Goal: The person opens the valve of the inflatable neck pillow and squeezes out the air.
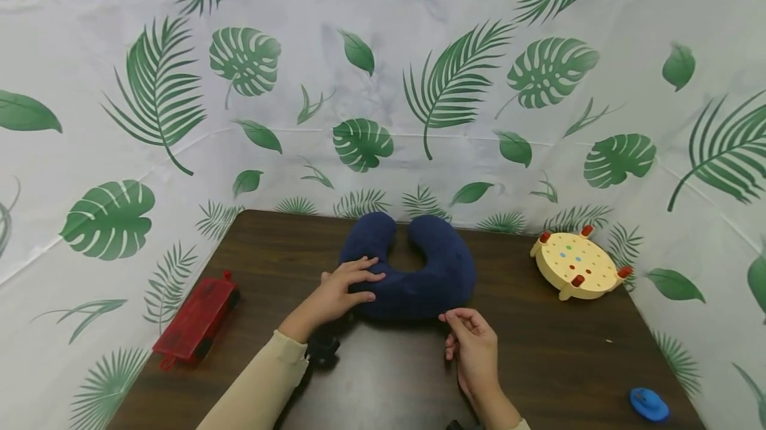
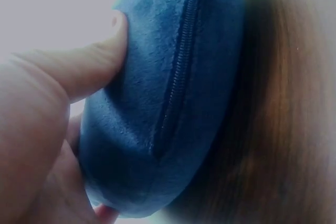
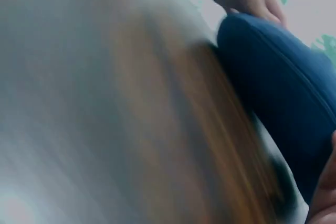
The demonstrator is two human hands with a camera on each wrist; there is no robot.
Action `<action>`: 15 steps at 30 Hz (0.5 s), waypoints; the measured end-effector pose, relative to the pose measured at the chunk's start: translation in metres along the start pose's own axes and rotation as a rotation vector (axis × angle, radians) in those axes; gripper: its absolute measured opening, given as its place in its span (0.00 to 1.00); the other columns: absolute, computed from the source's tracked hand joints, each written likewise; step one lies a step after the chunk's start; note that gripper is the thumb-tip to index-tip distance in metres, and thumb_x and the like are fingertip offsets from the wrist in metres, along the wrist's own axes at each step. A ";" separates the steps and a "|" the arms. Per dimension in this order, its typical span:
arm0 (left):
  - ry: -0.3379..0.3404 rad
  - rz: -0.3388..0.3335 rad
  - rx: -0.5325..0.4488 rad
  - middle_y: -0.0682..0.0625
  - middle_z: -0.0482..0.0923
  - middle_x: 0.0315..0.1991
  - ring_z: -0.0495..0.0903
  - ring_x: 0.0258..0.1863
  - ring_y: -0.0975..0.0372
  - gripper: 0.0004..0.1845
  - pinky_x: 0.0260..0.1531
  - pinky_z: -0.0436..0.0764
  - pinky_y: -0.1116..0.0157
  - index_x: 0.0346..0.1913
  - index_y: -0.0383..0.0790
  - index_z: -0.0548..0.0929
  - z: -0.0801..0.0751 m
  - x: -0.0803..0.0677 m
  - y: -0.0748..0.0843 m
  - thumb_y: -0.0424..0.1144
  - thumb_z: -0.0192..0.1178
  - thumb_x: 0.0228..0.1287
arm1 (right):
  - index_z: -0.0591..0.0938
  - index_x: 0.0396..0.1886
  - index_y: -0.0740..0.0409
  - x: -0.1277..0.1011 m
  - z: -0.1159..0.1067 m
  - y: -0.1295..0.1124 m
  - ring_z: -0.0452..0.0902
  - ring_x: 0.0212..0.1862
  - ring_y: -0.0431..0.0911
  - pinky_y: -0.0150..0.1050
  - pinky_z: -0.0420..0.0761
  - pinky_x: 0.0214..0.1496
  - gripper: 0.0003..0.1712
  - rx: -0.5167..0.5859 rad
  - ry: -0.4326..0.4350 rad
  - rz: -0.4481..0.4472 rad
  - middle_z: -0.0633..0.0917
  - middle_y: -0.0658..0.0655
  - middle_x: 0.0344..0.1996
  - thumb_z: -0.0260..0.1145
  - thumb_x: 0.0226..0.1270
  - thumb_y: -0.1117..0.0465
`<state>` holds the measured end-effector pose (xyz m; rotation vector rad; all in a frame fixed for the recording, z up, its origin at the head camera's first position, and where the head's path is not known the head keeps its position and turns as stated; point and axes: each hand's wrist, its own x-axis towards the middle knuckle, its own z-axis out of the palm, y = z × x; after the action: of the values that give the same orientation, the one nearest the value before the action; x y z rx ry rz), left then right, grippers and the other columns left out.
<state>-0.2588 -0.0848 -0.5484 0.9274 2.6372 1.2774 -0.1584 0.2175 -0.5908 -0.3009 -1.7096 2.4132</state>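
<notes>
A navy U-shaped neck pillow (image 1: 413, 294) lies on the table, its curved side towards me and both ends pointing away. My left hand (image 1: 344, 287) holds its left part, fingers spread over the top and thumb on the front face. In the left wrist view that thumb presses beside the zipper (image 2: 181, 61), which runs along the pillow (image 2: 131, 182). At the pillow's front right edge, my right hand (image 1: 475, 347) has thumb and index fingertips pinched together. In the right wrist view, its fingertips (image 3: 331, 177) meet the pillow (image 3: 278, 87) at the zipper line; the zipper pull is hidden.
On the brown table (image 1: 383, 377), a red toy wagon (image 1: 197, 320) stands at the left edge. A yellow round pegged toy (image 1: 574, 265) with red-tipped legs sits at the back right. Near the right front corner lies a small blue object (image 1: 649, 404). Leaf-print cloth (image 1: 383, 98) hangs behind.
</notes>
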 end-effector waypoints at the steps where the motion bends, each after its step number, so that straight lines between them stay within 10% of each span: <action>1: 0.000 -0.003 -0.007 0.52 0.68 0.84 0.58 0.88 0.47 0.24 0.70 0.38 0.14 0.71 0.59 0.86 0.000 0.000 -0.001 0.46 0.70 0.74 | 0.80 0.48 0.75 -0.003 0.004 0.002 0.75 0.18 0.37 0.31 0.75 0.14 0.16 0.006 0.006 0.002 0.93 0.54 0.35 0.74 0.75 0.64; 15: 0.068 -0.058 0.007 0.58 0.70 0.83 0.62 0.86 0.52 0.23 0.72 0.36 0.15 0.71 0.60 0.85 0.009 0.004 -0.001 0.48 0.68 0.76 | 0.88 0.47 0.75 -0.027 0.068 0.022 0.77 0.14 0.40 0.32 0.73 0.10 0.14 -0.026 0.062 -0.001 0.94 0.66 0.39 0.78 0.69 0.67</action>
<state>-0.2597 -0.0777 -0.5543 0.8157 2.6998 1.3107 -0.1504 0.1420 -0.5875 -0.3745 -1.7147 2.3567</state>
